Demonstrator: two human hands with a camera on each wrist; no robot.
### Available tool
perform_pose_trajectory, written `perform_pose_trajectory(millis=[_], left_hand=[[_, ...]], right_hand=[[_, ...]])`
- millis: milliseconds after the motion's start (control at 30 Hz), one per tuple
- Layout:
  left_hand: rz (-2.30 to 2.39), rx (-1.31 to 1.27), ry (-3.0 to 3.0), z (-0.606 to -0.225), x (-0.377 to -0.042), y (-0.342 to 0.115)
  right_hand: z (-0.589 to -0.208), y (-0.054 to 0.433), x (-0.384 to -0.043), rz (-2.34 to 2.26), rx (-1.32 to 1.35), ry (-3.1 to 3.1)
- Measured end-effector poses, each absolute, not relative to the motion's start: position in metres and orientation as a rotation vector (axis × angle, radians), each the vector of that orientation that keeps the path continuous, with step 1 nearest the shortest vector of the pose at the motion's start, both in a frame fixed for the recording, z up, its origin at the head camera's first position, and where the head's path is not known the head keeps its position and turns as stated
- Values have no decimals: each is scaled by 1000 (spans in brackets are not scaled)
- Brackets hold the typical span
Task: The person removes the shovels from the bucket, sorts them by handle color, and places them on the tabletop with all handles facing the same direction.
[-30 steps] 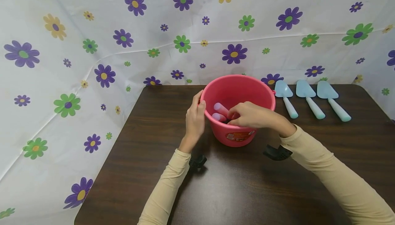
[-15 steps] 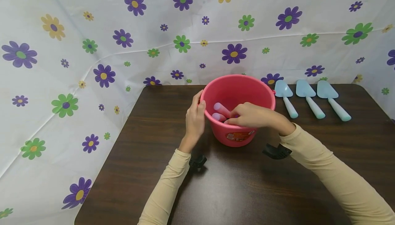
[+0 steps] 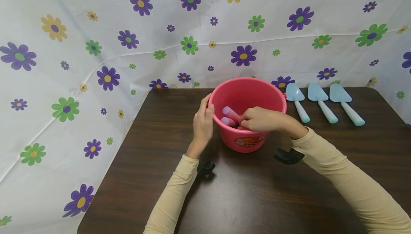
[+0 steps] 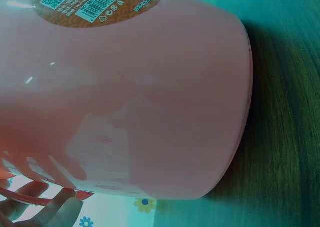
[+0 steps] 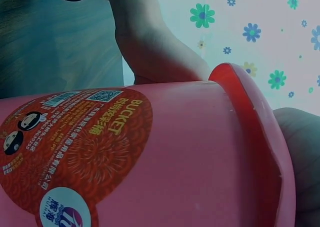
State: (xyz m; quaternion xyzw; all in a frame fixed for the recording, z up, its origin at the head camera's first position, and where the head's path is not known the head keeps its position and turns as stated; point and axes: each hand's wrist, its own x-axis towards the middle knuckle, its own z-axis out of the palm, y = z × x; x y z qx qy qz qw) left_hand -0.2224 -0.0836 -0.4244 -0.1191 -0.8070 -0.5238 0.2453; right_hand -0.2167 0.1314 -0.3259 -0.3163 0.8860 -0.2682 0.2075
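Flowered sheet [image 3: 199, 23]: one white sheet with printed flowers hangs at the left and behind; we take it for a backdrop.
Table [image 3: 244, 191]: one dark wood-grain top, bearing the bucket and the trowels.
Left hand [image 3: 203, 123]: one, clasping the bucket by its left rim; we judge this grip is there to keep the bucket from sliding or tipping.
Left wrist piece [image 3: 205, 168]: one black piece, under the sleeve's cuff.
Bucket [image 3: 231, 139]: one, pink, upright near the table's far edge, its mouth facing up and so within reach of both hands.
Sticker [image 5: 80, 137]: one, red and printed, on the bucket's outer wall.
Pink rods: we count two with lilac ends, an upper [image 3: 232, 114] and a lower [image 3: 228, 121], leaning inside the bucket at its left; more may be hidden.
Right hand [image 3: 261, 118]: one, dipped over the near rim, fingers bent inside; we cannot tell whether they grasp anything.
Right wrist piece [image 3: 287, 156]: one, black.
Trowels: three, pale blue with whitish handles, first [image 3: 299, 106], second [image 3: 324, 107], third [image 3: 348, 108]; blades point away, spaced apart in a row, seemingly for tidiness.
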Motion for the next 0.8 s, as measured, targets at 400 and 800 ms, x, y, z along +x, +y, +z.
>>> perform_pose_trajectory(millis=[400, 800], left_hand=[[-1430, -326, -2208, -425, -222, -84], [-1426, -335, -2199, -424, -222, -85]], right_hand=[[-325, 132, -216, -794, -899, 2459], [-324, 134, -216, -865, -835, 2467]])
